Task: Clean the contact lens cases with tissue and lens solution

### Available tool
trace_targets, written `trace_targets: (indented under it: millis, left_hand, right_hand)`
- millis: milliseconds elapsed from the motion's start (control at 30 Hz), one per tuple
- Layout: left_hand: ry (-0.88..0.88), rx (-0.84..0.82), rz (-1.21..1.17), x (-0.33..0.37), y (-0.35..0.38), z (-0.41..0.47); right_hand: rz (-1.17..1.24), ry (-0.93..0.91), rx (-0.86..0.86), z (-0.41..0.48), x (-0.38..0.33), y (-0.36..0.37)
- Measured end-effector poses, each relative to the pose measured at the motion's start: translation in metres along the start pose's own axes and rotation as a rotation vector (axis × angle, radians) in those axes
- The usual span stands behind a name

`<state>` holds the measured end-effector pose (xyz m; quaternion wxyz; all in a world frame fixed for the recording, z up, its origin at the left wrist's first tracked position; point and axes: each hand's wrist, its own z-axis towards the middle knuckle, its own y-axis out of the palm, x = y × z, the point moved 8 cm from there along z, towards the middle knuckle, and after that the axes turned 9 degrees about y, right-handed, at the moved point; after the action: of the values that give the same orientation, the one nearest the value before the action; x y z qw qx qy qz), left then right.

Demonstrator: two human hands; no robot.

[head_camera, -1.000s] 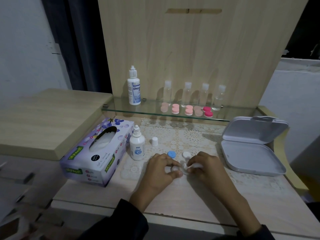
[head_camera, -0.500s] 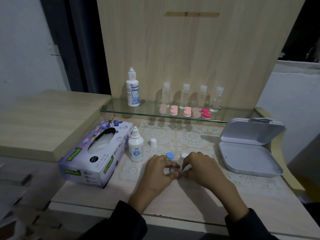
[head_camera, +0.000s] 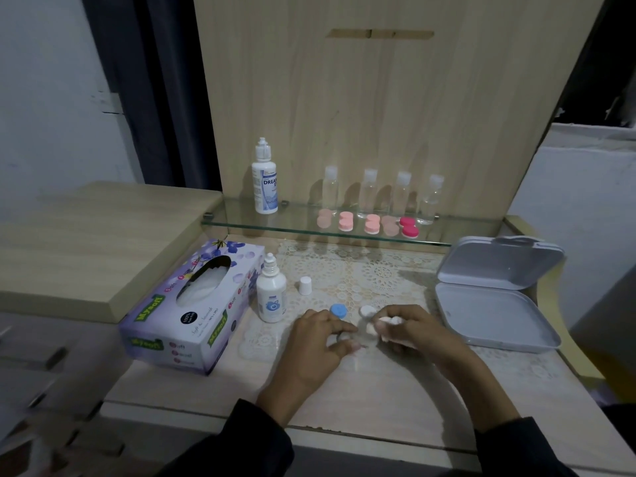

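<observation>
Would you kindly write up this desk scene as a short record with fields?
Left hand: holds the lens case
Right hand: pinches a tissue wad against the case
Loose lids: blue cap, white cap, behind the hands
Solution bottle: upright, uncapped; bottle cap beside it
Tissue box: left of that bottle
Grey box: open, at right
Glass shelf: labelled bottle, four clear bottles, five pink cases

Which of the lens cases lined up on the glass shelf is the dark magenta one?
The rightmost case in the row on the glass shelf. It alone is deep magenta; every case to its left is pale pink or peach.
</observation>
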<state>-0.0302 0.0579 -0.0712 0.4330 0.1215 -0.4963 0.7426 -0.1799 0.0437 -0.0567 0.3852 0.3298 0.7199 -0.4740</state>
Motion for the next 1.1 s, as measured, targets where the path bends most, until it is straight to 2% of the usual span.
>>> trace_targets:
  millis: [67,167,267,333,433,667,833,1000,1100]
  left_hand:
    - [0.004,0.045,-0.011,0.002,-0.004,0.001]
    - [-0.01,0.105,-0.091,0.0,-0.01,0.0]
    - [-0.061,0.131,-0.14,-0.005,-0.012,-0.001]
    - [-0.113,0.146,-0.223,-0.01,-0.01,-0.002]
    - [-0.188,0.2,-0.347,-0.017,-0.013,-0.004]
    - [-0.381,0.232,-0.747,-0.021,-0.007,-0.008]
    - [-0.402,0.184,-0.765,-0.023,-0.005,-0.007]
    - [-0.406,0.177,-0.789,-0.022,-0.004,-0.007]
    - [-0.388,0.164,-0.781,-0.022,-0.003,-0.006]
  right_hand:
    - [0.144,-0.072,0.072,-0.008,0.0,-0.006]
    - [0.142,-0.198,0.127,-0.016,-0.007,-0.004]
    - [0.285,-0.238,0.165,-0.018,-0.009,0.001]
    - [0.369,-0.263,0.255,-0.02,-0.008,0.0]
    - [0.294,-0.313,0.496,-0.025,-0.006,-0.011]
    - [-0.041,-0.44,0.726,-0.029,-0.017,0.008]
    - [-0.219,-0.587,0.742,-0.039,-0.034,0.035]
    - [-0.117,-0.537,0.849,-0.042,-0.028,0.026]
    - [-0.154,-0.538,0.803,-0.039,-0.032,0.043]
